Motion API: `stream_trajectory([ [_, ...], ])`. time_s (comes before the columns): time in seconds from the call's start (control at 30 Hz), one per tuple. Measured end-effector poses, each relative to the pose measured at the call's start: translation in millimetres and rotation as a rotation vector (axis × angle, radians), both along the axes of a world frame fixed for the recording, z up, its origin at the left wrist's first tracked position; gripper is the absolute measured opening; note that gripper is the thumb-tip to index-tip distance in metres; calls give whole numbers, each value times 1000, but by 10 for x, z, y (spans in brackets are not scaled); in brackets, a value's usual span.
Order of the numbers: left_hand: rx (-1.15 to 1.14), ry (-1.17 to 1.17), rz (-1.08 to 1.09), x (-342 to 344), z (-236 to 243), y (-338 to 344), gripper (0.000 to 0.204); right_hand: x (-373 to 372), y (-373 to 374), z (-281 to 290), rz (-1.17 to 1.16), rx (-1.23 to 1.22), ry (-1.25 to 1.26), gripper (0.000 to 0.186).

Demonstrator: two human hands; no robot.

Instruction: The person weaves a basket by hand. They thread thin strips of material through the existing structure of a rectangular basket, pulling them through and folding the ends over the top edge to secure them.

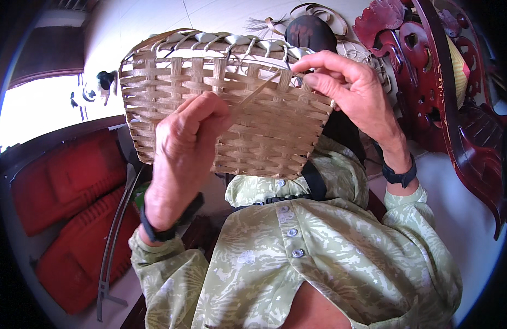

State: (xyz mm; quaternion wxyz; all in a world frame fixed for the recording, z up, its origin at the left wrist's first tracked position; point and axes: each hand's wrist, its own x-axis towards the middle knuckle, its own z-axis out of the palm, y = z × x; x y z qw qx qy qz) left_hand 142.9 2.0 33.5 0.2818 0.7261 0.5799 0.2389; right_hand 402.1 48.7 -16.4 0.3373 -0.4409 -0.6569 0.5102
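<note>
A woven basket of flat tan strips stands in front of my lap, its side facing me. Pale binding strip is wrapped in loops along its upper rim, with a gap between rim and weave. My left hand is closed in a pinch on a thin tan weaving strip, which slants up to the right across the weave. Close to the rim's right end is my right hand, its thumb and forefinger slightly apart beside the strip's tip. I see nothing between them.
Red slatted plastic pieces and a thin curved grey bar are on the left. Carved dark red wooden furniture stands close on the right. Loose strips lie on the pale floor beyond the basket, near a dark rounded thing.
</note>
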Motion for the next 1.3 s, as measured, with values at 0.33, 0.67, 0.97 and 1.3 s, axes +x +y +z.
stream_trajectory([
  [0.33,-335,-87,-9,-272,421,448,4,-28,66,-64,2,-104,85,21],
  [0.67,437,306,-252,-82,219,644,8,73,183,11,79,-203,-14,27],
  [0.97,354,180,-336,184,21,935,10,31,349,66,93,-181,-149,26],
  [1.3,62,147,-262,263,102,771,17,41,282,-11,-72,-208,184,15],
])
